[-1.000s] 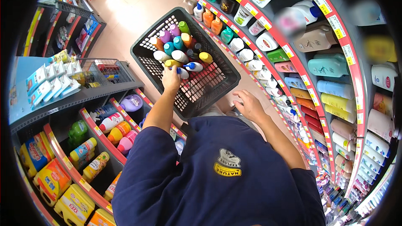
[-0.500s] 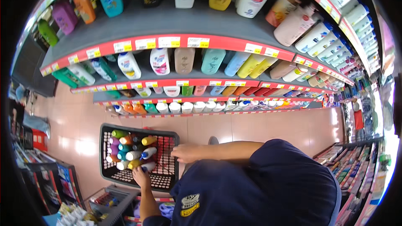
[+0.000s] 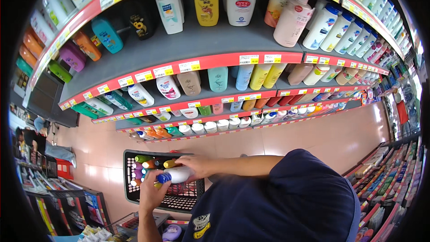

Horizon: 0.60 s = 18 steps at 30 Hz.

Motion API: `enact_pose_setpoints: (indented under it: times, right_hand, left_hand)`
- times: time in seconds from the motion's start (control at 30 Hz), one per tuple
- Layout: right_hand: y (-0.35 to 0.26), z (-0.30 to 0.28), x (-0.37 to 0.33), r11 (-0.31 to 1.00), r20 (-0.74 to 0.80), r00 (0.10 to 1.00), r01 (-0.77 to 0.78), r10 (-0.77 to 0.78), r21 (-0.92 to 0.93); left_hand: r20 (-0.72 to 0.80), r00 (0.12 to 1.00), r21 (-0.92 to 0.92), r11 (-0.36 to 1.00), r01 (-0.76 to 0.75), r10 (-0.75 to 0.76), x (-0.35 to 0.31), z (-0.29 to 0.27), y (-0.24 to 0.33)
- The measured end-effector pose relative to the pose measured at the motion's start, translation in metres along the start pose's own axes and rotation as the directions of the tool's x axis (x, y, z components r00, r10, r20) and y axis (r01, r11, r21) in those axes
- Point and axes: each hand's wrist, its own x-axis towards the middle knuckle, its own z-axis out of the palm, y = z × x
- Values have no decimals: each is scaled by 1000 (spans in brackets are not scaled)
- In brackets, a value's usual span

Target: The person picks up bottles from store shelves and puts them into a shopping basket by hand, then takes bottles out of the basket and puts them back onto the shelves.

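Observation:
A white bottle with a blue cap point(image 3: 179, 175) is held on its side above the black basket point(image 3: 127, 183). My right hand point(image 3: 197, 166) grips the bottle's base end. At its blue cap, my left hand point(image 3: 151, 192) has its fingers closed; a bit of yellow shows beside them. Inside the basket, several bottles stand with caps up, among them a green-capped bottle point(image 3: 142, 158) and a yellow-topped bottle point(image 3: 170, 163) near my right hand. My hands and the white bottle hide part of the basket's contents.
Ahead, a grey shelf point(image 3: 188, 47) with red edges carries bottles, including a yellow bottle point(image 3: 206, 2) and a pink pump bottle point(image 3: 293, 20). More racks point(image 3: 380, 192) stand at the right. At the far left are another person point(image 3: 36, 141) and a red basket point(image 3: 64, 168).
My right hand has moved from the basket's right rim onto the white bottle, now raised above the others. My left hand has come to its cap. The view has shifted, showing more upper shelf.

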Motion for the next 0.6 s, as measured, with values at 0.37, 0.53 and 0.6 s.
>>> enact_pose_setpoints:
  times: [0.37, 0.53, 0.6]
  right_hand:
    - [-60, -119, -43, 997, -618, 783, 62, -70, -35]
    - [-75, -182, -50, 956, -734, 676, 250, -58, 155]
    - [-80, -215, -53, 940, -762, 645, 297, -67, 168]
  left_hand:
    - [-60, 917, 51, 919, -391, 394, 132, -42, 154]
    - [-117, 925, -391, 840, -377, 361, 184, -39, 185]
    - [-125, 936, -456, 819, -350, 330, 207, -20, 181]
